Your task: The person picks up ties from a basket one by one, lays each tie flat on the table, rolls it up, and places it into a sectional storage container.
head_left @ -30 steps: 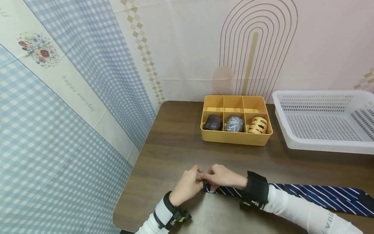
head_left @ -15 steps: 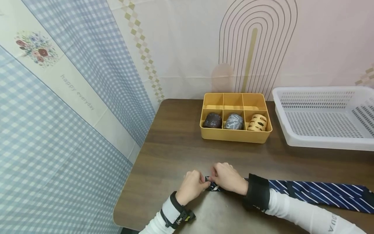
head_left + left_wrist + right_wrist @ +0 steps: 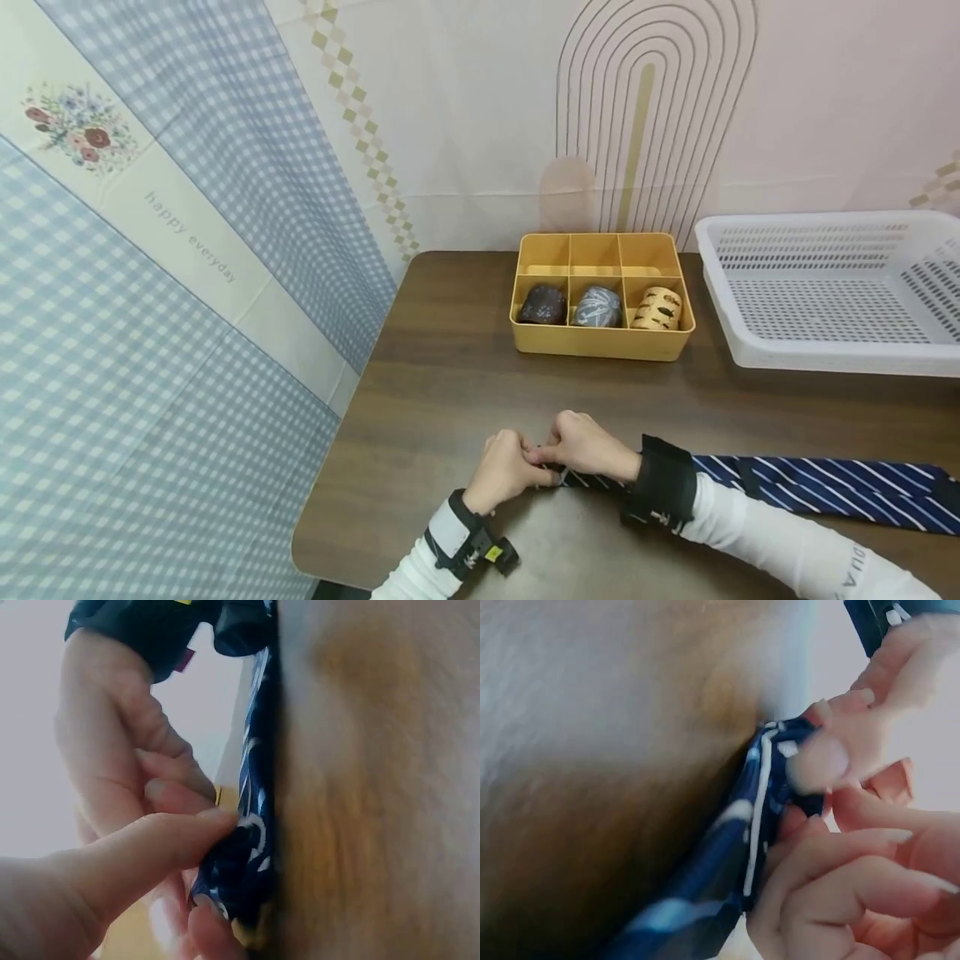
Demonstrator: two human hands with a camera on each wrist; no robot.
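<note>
Left hand: fingers curled, pinching the narrow end of the tie — thumb pressed on the rolled tip in the left wrist view.
Right hand: also curled on that same end, fingertips touching the left hand's; black wrist strap just behind it.
Tie: navy with white diagonal stripes, lying flat on the bench, running from the hands off toward the right edge; the end between the hands is folded over on itself.
Organizer: yellow, six compartments, well beyond the hands. Front row holds three rolled ties — dark one left, grey one middle, cream patterned one right. Back row: contents not visible.
Basket: white perforated plastic, right of the organizer, near but apart from it.
Backdrop: blue gingham cloth on the left, pale arch-print sheet behind.
</note>
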